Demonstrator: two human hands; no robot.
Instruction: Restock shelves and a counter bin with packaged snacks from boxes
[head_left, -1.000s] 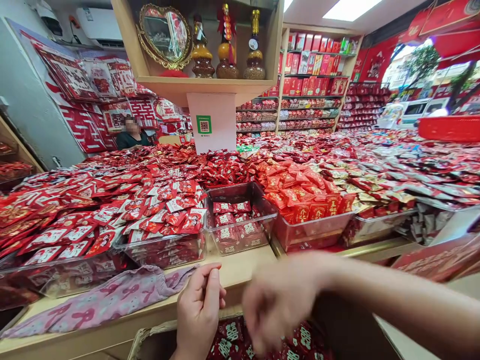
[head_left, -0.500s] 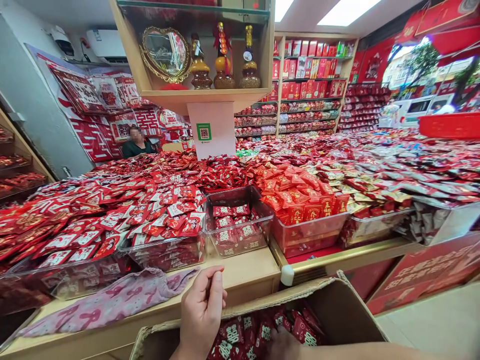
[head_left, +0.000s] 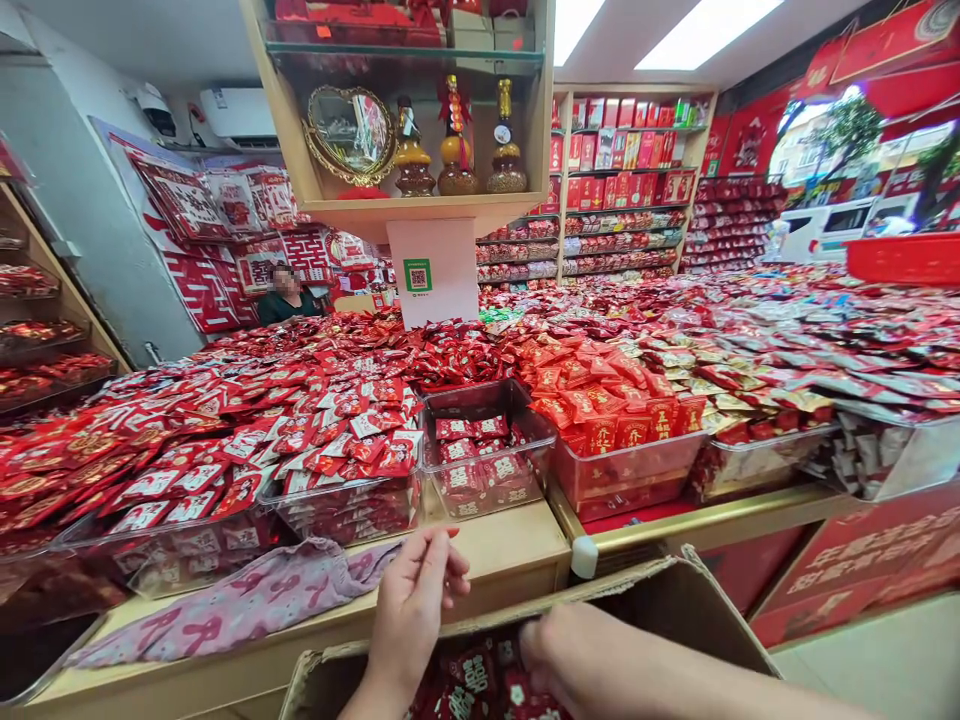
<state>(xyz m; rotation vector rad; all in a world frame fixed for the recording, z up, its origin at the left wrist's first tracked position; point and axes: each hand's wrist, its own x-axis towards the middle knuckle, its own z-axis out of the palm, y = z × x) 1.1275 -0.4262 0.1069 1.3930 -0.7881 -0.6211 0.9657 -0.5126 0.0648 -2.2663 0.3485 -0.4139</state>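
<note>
A cardboard box [head_left: 705, 610] at the bottom holds dark red packets [head_left: 472, 675] with pale printing. My right hand [head_left: 574, 650] reaches over and into it, its fingers curled down by the packets and partly hidden, so what they hold cannot be made out. Above the box's left part, my left hand [head_left: 420, 590] is raised with its fingers curled loosely and nothing seen in them. Just beyond it, a clear plastic bin [head_left: 487, 490] is partly filled with similar dark red packets lying in rows.
Heaped bins of red packets [head_left: 322, 420] cover the counter. A pink patterned cloth [head_left: 240, 600] lies on its front edge. A display cabinet [head_left: 420, 210] hangs above. A person [head_left: 289, 295] is at the back left. Gold rail [head_left: 690, 520] at right.
The view has shifted slightly, with the scene lower and further right. My right hand has risen from among the packets and shows more. My left hand has turned slightly, its fingers a little looser.
</note>
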